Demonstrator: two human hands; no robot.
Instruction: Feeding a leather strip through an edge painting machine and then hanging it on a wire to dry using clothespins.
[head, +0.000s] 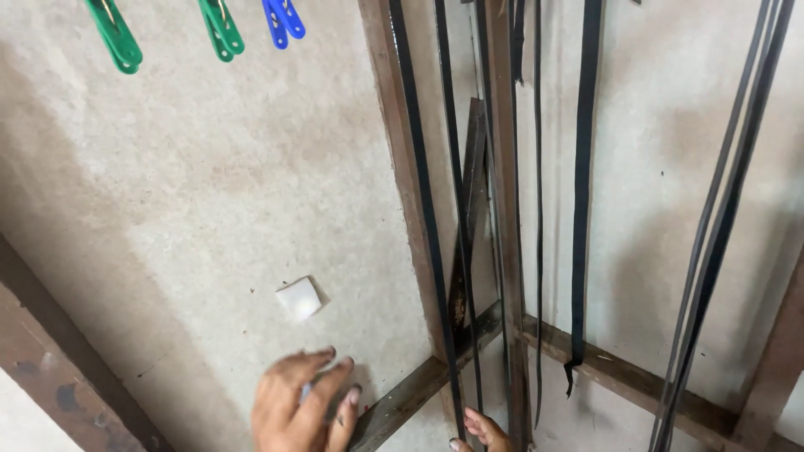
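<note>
My left hand [300, 406] is at the bottom of the view against a pale plaster wall [209, 209]. Its fingers are bunched together, and a small pale object [307, 388] shows between them. Above it, a white square patch [299, 299] is stuck on the wall. Only the fingertips of my right hand [486, 431] show at the bottom edge. They pinch the lower end of a thin black strap [427, 218] that hangs down along a brown wooden post [502, 209].
Several more black straps hang on the wall, one wide [582, 184] and a bundle at the right [720, 218]. Green pegs [117, 38] and a blue peg [283, 18] hang at the top left. Brown wooden rails cross low [636, 381] and at the left [59, 360].
</note>
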